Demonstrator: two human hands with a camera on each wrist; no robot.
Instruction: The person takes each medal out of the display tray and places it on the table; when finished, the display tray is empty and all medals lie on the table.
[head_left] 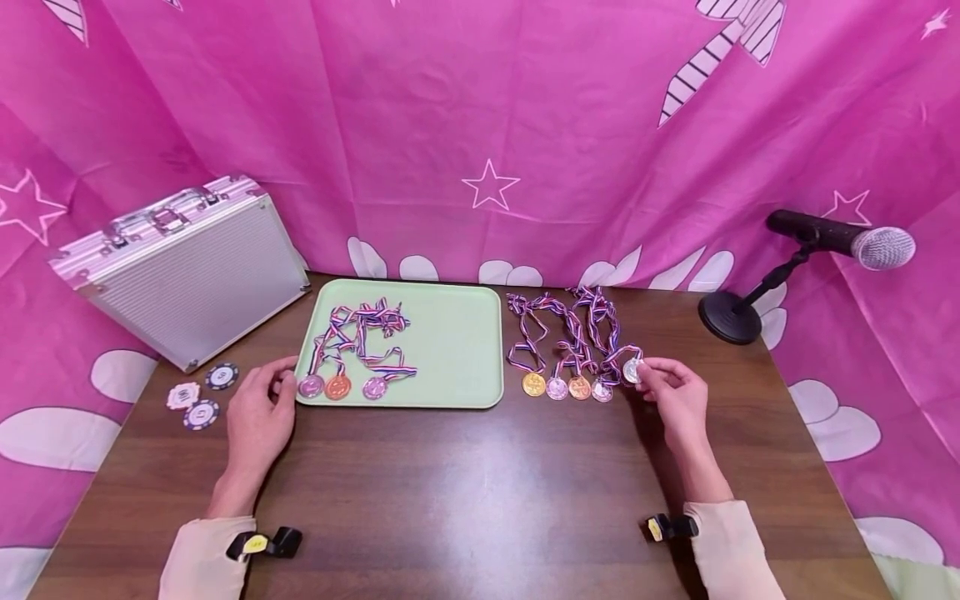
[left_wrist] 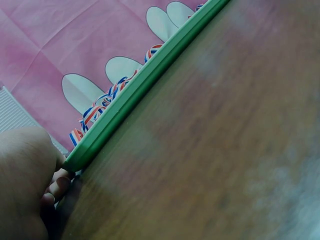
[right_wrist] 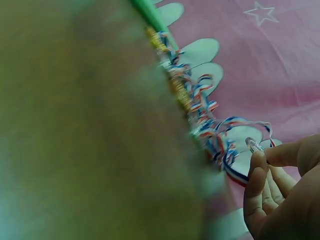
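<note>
My right hand [head_left: 677,396] pinches a silver medal [head_left: 633,371] between thumb and fingertips. In the right wrist view this medal [right_wrist: 253,145] is raised, nearly edge-on, its striped ribbon [right_wrist: 235,172] trailing to the others. Beside it lie a gold medal [head_left: 534,383], a bronze medal [head_left: 580,387] and two silver ones, with tangled red, white and blue ribbons [head_left: 600,321] behind. My left hand [head_left: 262,412] grips the left edge of a pale green tray [head_left: 457,350] near its front corner. Inside the tray are a bronze medal [head_left: 337,387] and two silver-looking medals [head_left: 374,387], ribbons heaped behind.
A silver case [head_left: 202,283] stands at the back left, with three poker chips [head_left: 201,414] in front of it. At the back right is a microphone [head_left: 832,237] on a round black stand [head_left: 730,317]. A pink curtain [head_left: 420,125] hangs behind the wooden table [head_left: 450,500].
</note>
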